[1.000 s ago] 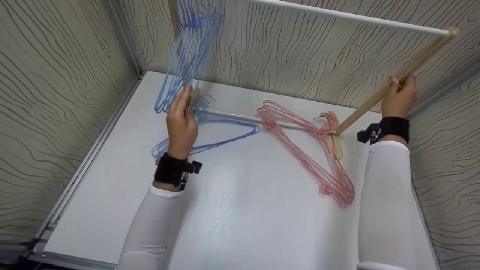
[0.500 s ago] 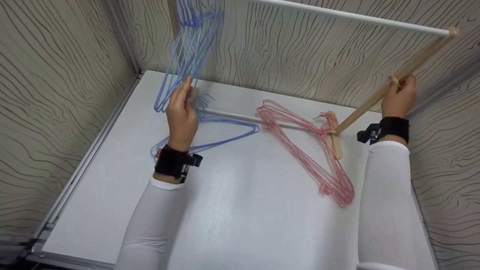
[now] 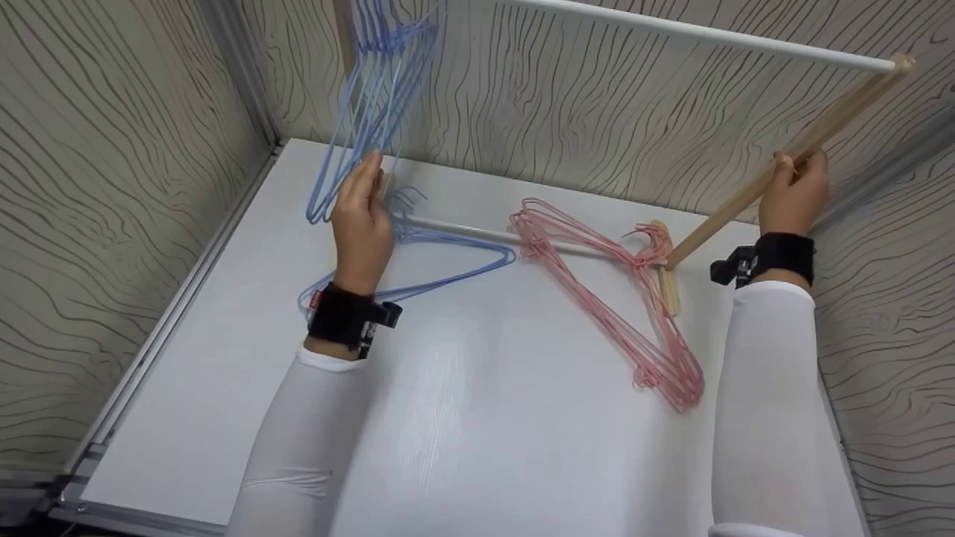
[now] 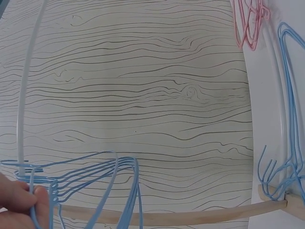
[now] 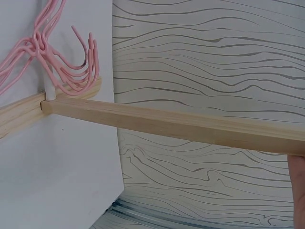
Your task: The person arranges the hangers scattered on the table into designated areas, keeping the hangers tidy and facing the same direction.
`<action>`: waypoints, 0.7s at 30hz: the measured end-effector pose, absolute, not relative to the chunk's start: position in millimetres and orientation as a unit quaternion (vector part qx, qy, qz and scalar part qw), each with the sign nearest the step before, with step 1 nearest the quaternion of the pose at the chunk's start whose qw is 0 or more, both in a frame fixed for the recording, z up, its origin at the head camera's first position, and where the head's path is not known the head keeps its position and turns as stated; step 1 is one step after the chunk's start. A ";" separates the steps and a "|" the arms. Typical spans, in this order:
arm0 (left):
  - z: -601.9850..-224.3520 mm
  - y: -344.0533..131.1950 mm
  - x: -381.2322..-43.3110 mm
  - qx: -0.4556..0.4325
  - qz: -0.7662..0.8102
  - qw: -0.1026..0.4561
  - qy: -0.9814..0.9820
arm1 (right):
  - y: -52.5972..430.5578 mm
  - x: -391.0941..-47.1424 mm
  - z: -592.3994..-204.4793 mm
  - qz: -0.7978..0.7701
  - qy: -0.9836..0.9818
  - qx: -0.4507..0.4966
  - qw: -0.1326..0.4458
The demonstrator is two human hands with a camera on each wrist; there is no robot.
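Several blue wire hangers hang at the left end of the rack's white upper bar. My left hand is raised at their lower ends in the head view. In the left wrist view a thin blue hanger strand runs between the thumb and fingers, which seem to pinch it. My right hand grips the wooden side post of the rack about midway up. Only an edge of that hand shows in the right wrist view, beside the post.
Blue hangers lean from the left part of the lower white bar onto the white tabletop. A bunch of pink hangers lies at its right end, near a wooden foot. Patterned panels surround the table.
My left hand has shifted slightly upward, and the hanging blue hangers have swayed a little. The right hand keeps its place on the wooden post.
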State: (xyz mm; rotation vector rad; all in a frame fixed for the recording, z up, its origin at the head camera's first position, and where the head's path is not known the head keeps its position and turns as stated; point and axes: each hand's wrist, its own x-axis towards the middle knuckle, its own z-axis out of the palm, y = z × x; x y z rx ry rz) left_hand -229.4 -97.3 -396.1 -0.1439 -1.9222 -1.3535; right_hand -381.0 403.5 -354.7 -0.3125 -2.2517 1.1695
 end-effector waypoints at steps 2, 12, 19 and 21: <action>-396.7 -97.7 -229.5 -0.054 -0.530 0.382 -0.756 | 402.5 -380.4 -354.2 0.441 -0.843 -0.117 0.286; -398.8 -102.3 -230.1 -0.037 -0.487 0.379 -0.786 | 402.5 -378.0 -353.5 0.451 -0.839 -0.116 0.283; -407.2 -105.9 -228.4 -0.025 -0.457 0.391 -0.799 | 403.9 -379.9 -354.3 0.450 -0.839 -0.117 0.283; -409.5 -106.7 -227.0 -0.019 -0.451 0.392 -0.802 | 404.5 -380.8 -354.5 0.448 -0.841 -0.114 0.283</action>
